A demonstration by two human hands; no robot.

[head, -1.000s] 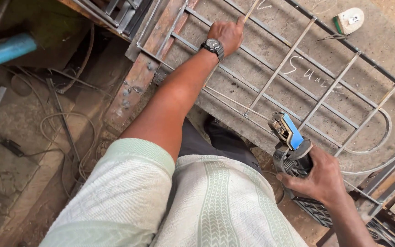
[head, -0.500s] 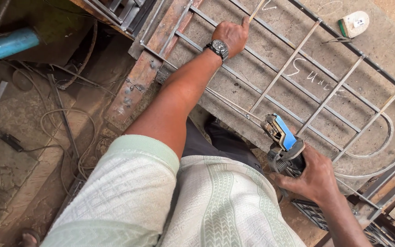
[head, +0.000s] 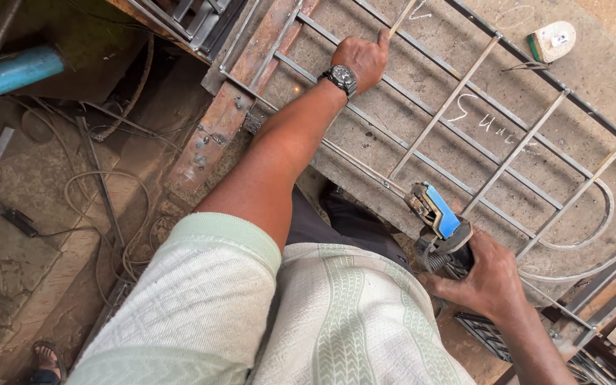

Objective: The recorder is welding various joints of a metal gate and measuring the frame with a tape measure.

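Observation:
My left hand (head: 362, 60), with a dark wristwatch on the wrist, reaches forward and lies on a welded metal grille (head: 465, 139), its fingers curled over one of the thin bars. The grille lies flat on a concrete slab and has straight bars and curved ends at the right. My right hand (head: 490, 281) grips a small power grinder (head: 438, 216) with a blue top. The tool's head sits at the near edge of the grille, close to a bar joint. My pale patterned shirt fills the lower middle of the view.
A rusty flat steel bar (head: 226, 117) lies left of the grille. Cables (head: 101, 192) trail over the dirt floor at left, below a blue pipe (head: 12, 71). A small white and green object (head: 554, 39) rests on the slab at top right. A sandalled foot (head: 44, 356) shows bottom left.
The view has shifted slightly. My right hand has edged the grinder a little toward the grille's near edge. My left hand stays on the same bar.

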